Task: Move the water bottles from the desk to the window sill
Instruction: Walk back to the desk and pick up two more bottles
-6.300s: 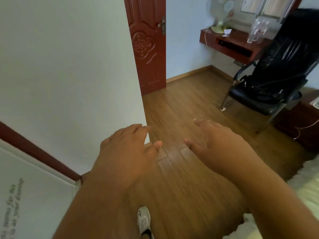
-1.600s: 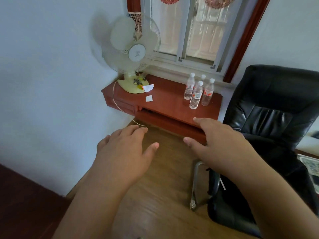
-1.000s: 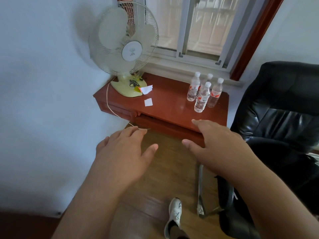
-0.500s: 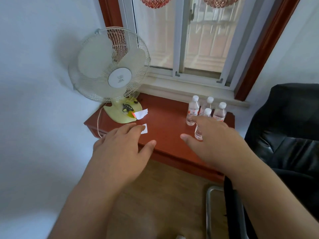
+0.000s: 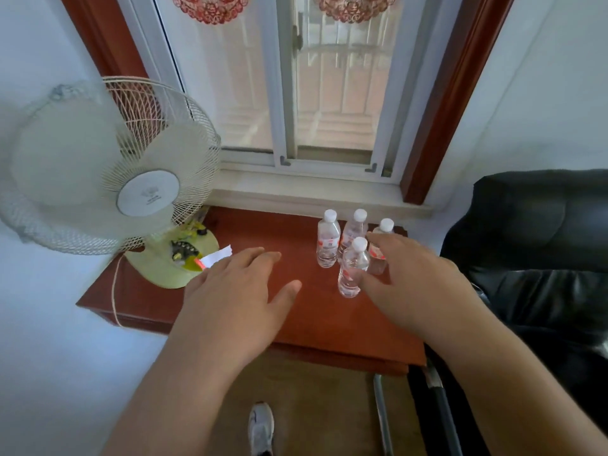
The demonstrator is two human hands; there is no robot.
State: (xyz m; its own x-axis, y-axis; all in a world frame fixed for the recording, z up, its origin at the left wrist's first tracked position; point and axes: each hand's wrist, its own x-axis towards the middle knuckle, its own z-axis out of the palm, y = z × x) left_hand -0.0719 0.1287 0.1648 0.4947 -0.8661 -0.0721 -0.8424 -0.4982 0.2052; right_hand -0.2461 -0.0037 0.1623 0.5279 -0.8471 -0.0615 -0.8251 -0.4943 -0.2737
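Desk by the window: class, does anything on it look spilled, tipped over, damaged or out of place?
Nothing stands out. All four water bottles stand upright and capped on the desk, with no spill visible. The fan stands upright at the desk's left end, with a paper scrap beside its base. Both hands hover open.

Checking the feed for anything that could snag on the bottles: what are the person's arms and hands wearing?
Nothing shows on either one. The left hand and right hand are bare, with no gloves, rings, watch or bands in view. Both forearms are bare to the frame edge, so no sleeves show. Nails look short and unpainted.
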